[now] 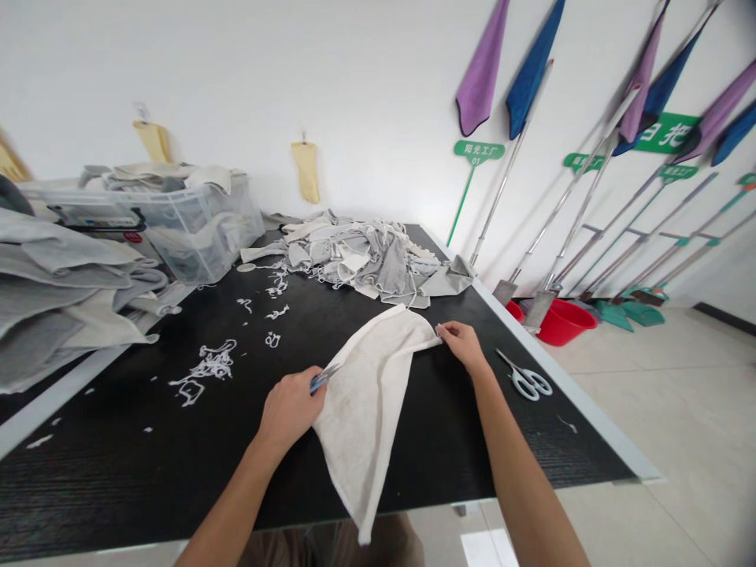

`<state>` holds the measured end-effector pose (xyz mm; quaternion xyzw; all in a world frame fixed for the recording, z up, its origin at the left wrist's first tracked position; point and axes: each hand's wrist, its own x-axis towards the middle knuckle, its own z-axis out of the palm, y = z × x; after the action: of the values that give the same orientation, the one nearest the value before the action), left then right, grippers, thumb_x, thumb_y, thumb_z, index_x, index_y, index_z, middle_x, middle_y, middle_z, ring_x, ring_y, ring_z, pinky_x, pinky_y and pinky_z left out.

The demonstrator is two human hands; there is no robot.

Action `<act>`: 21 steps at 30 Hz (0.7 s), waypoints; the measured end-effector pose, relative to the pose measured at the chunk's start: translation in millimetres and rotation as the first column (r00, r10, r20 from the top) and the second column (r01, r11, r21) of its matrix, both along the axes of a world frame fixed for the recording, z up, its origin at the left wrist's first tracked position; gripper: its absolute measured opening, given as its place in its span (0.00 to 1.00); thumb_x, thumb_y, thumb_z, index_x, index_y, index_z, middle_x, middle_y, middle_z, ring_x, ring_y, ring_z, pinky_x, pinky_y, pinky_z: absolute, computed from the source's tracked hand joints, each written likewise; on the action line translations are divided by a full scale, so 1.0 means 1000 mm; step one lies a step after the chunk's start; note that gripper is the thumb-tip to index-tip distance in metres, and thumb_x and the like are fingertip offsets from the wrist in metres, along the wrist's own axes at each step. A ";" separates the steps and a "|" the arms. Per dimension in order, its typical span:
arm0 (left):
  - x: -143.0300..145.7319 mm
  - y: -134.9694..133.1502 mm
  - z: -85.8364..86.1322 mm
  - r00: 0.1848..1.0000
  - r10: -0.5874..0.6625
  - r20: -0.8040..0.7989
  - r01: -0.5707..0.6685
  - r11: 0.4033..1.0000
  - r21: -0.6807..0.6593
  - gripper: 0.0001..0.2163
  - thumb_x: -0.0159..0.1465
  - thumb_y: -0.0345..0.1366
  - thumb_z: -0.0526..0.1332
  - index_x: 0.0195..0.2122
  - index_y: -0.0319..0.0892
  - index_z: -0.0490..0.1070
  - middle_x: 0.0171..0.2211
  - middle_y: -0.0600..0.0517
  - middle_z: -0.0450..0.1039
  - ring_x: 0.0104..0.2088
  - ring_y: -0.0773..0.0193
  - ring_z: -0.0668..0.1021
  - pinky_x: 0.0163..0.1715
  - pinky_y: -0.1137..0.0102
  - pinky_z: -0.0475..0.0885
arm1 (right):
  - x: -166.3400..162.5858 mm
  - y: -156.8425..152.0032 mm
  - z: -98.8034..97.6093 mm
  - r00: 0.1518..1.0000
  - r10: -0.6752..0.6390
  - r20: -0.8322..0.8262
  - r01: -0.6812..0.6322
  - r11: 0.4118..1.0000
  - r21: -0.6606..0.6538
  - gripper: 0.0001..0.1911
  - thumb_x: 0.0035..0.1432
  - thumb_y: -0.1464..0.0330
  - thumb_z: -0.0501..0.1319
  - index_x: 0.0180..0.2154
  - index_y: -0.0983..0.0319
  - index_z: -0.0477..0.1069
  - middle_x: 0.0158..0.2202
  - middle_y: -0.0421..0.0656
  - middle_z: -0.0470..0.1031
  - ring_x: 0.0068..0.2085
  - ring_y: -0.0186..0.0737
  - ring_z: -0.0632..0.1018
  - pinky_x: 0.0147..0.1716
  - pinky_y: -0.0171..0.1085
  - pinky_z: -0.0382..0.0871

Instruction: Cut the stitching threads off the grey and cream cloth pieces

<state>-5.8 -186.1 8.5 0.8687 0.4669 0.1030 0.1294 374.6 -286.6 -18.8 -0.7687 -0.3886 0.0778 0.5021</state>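
Closed around a small pair of blue-handled thread snips point(322, 379), my left hand point(290, 409) is at the left edge of a white fabric piece point(369, 370). The snips' blades point right, over the cloth. I cannot tell whether the left fingers also grip the cloth. My right hand point(464, 344) pinches the fabric's right corner between thumb and fingers. The piece is roughly triangular, with a fold down its right side, and its lower tip hangs past the table's front edge. Larger grey-handled scissors point(525, 378) lie to the right of my right forearm.
A heap of grey and white cloth pieces point(372, 256) covers the table's back. Thread scraps point(209, 366) lie left on the black table point(236, 453). At left stand a clear plastic bin point(194, 228) and stacked grey cloth point(64, 291). Mops and a red bucket point(564, 321) are beyond the right edge.
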 end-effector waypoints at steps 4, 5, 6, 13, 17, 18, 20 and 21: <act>0.000 0.000 0.000 1.000 -0.006 -0.001 0.006 1.000 0.008 0.11 0.67 0.44 0.52 0.39 0.53 0.74 0.33 0.51 0.80 0.36 0.52 0.81 0.30 0.68 0.64 | 0.006 -0.003 0.003 0.960 -0.106 -0.257 0.157 0.970 0.187 0.21 0.45 0.52 0.67 0.29 0.65 0.77 0.24 0.44 0.75 0.24 0.35 0.72 0.23 0.34 0.63; 0.000 0.000 0.000 1.000 -0.007 -0.004 0.007 1.000 0.007 0.11 0.67 0.44 0.52 0.39 0.53 0.74 0.33 0.51 0.80 0.36 0.52 0.81 0.31 0.68 0.65 | 0.008 -0.003 0.004 0.947 -0.122 -0.297 0.193 0.955 0.225 0.23 0.43 0.51 0.68 0.29 0.65 0.77 0.24 0.44 0.75 0.24 0.35 0.72 0.22 0.33 0.64; 0.000 0.000 0.001 1.000 -0.009 -0.008 0.009 1.000 0.005 0.11 0.67 0.43 0.52 0.39 0.52 0.74 0.33 0.51 0.80 0.36 0.52 0.81 0.32 0.68 0.65 | 0.009 -0.004 0.004 0.938 -0.127 -0.322 0.216 0.942 0.256 0.23 0.42 0.50 0.68 0.29 0.65 0.77 0.24 0.45 0.75 0.24 0.35 0.72 0.22 0.33 0.64; 0.000 -0.002 -0.001 0.999 -0.004 -0.040 0.004 1.000 -0.005 0.12 0.67 0.44 0.52 0.42 0.52 0.75 0.35 0.50 0.80 0.37 0.53 0.81 0.34 0.68 0.67 | 0.008 -0.005 0.011 0.928 -0.063 -0.366 0.197 0.919 0.341 0.23 0.40 0.52 0.71 0.28 0.65 0.77 0.25 0.45 0.76 0.26 0.36 0.74 0.25 0.35 0.69; 0.002 0.002 0.000 0.999 0.029 0.015 -0.029 0.999 -0.016 0.19 0.65 0.50 0.54 0.53 0.52 0.70 0.38 0.48 0.81 0.40 0.50 0.81 0.38 0.65 0.70 | 0.008 -0.007 0.017 0.940 -0.069 -0.333 0.195 0.912 0.360 0.21 0.43 0.52 0.70 0.30 0.65 0.77 0.26 0.45 0.76 0.27 0.36 0.74 0.27 0.36 0.70; 0.004 0.002 0.004 0.998 0.042 0.043 -0.041 0.999 -0.016 0.21 0.65 0.52 0.54 0.56 0.52 0.68 0.39 0.47 0.81 0.41 0.49 0.81 0.39 0.64 0.70 | 0.008 -0.008 0.018 0.947 -0.074 -0.313 0.190 0.915 0.357 0.22 0.44 0.52 0.69 0.30 0.65 0.77 0.26 0.45 0.76 0.27 0.36 0.74 0.28 0.36 0.70; 0.011 0.000 0.017 0.991 0.061 0.115 -0.060 0.998 -0.010 0.24 0.64 0.53 0.54 0.59 0.51 0.65 0.39 0.47 0.81 0.41 0.50 0.81 0.39 0.64 0.70 | 0.008 -0.009 0.020 0.960 -0.090 -0.264 0.181 0.922 0.343 0.23 0.45 0.51 0.68 0.31 0.65 0.77 0.27 0.45 0.77 0.28 0.37 0.74 0.28 0.36 0.69; 0.017 -0.003 0.027 0.987 0.057 0.153 -0.057 0.998 -0.003 0.24 0.65 0.53 0.54 0.60 0.51 0.65 0.38 0.48 0.81 0.41 0.50 0.81 0.39 0.65 0.70 | 0.008 -0.010 0.020 0.966 -0.096 -0.240 0.175 0.926 0.335 0.23 0.45 0.50 0.68 0.32 0.65 0.77 0.27 0.46 0.77 0.28 0.38 0.75 0.28 0.36 0.69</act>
<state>11.2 -188.8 35.8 0.8447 0.4801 0.1732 0.1612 382.6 -296.4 1.6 -0.6778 -0.2840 0.0560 0.6759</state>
